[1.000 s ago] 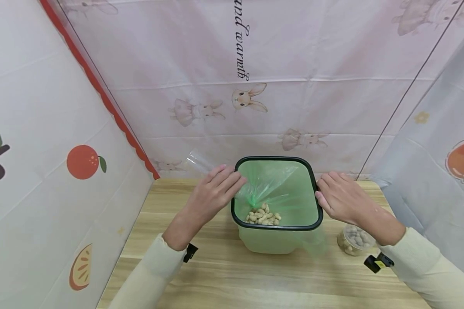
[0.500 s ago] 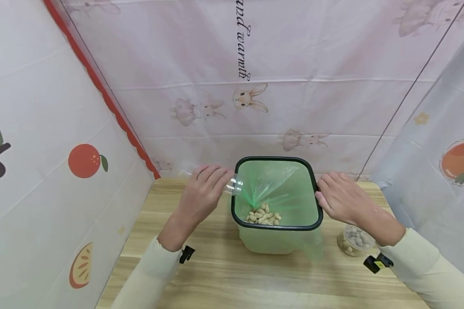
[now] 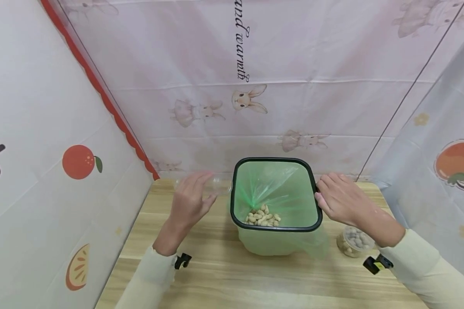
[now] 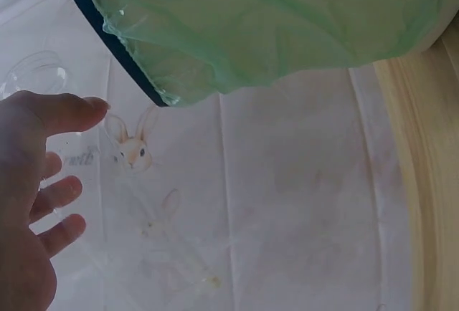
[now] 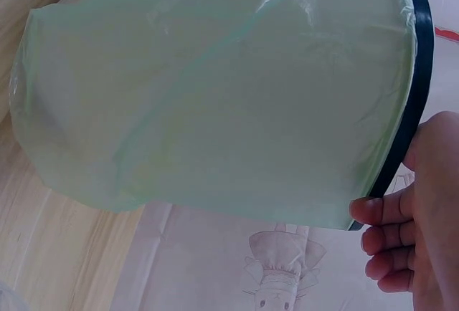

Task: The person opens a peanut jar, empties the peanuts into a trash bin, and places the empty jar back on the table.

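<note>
A pale pink cloth (image 3: pixel 313 64) printed with rabbits and lettering covers the far side, and white cloths with fruit pictures flank it on the left and right. Before them spreads a wood-grain counter (image 3: pixel 212 279), with a bin (image 3: pixel 276 229) standing upright on it, far and a little right of the middle; a pale green liner (image 3: pixel 282 184) lines it and hangs loosely outside below the black rim (image 3: pixel 270 159). Two cream sleeves (image 3: pixel 145 281) reach in from the near side. The right hand (image 3: pixel 338 197) has its grip closed over the rim's right side, fingers bent around the edge. The left hand (image 3: pixel 189 197) is to the left of the bin; its grip is partly spread, thumb and bent fingers about a clear bottle (image 3: pixel 221 184), which lies sideways with its right end just beside the rim's left side. Whether bottle and rim touch, I cannot tell. Near and to the right of the bin, beside the right wrist, a clear round tub (image 3: pixel 344 248) of pale pieces sits on the counter. Smallest are the peanuts (image 3: pixel 261 218), heaped inside the bin toward its near left.
</note>
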A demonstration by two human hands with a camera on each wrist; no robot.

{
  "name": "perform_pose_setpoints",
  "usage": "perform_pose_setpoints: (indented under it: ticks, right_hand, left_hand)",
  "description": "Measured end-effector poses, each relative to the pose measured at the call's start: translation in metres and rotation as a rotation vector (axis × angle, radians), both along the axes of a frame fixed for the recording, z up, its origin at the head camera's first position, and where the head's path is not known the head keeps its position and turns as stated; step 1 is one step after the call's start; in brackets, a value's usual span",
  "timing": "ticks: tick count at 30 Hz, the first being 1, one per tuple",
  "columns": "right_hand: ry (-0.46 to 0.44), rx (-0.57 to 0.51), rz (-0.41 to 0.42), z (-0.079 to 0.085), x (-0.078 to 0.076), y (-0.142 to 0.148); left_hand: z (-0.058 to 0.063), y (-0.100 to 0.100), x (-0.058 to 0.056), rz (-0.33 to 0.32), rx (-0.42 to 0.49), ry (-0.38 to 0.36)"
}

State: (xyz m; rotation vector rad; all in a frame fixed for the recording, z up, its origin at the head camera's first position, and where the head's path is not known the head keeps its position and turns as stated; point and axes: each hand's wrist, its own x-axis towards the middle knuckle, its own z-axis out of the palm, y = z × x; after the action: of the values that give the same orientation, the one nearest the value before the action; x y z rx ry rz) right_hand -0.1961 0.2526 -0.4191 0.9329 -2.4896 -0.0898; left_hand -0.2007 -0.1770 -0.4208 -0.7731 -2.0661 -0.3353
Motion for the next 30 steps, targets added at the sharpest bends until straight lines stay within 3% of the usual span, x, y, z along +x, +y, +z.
perform_pose_setpoints:
  ticks: [5,9,18,24,30]
  right_hand:
    - [0.01,-0.006,0.002,0.0,0.001,0.0]
    - [0.004,-0.006,-0.006,-0.001,0.0,0.0]
    - [-0.011,-0.01,-0.006,-0.001,0.0,0.0]
    - [-0.004,-0.018,-0.003,-0.002,0.0,0.0]
    - [-0.01,-0.02,-0.002,-0.002,0.0,0.0]
  left_hand:
    - [-0.011,-0.007,-0.002,0.02,0.158,-0.161]
    - [-0.024,-0.012,-0.003,0.022,0.286,-0.238]
    - [-0.053,-0.024,-0.002,0.082,0.49,-0.437]
    - [-0.074,-0.029,0.0,0.103,0.652,-0.614]
    - [-0.097,-0.033,0.006,0.109,0.752,-0.683]
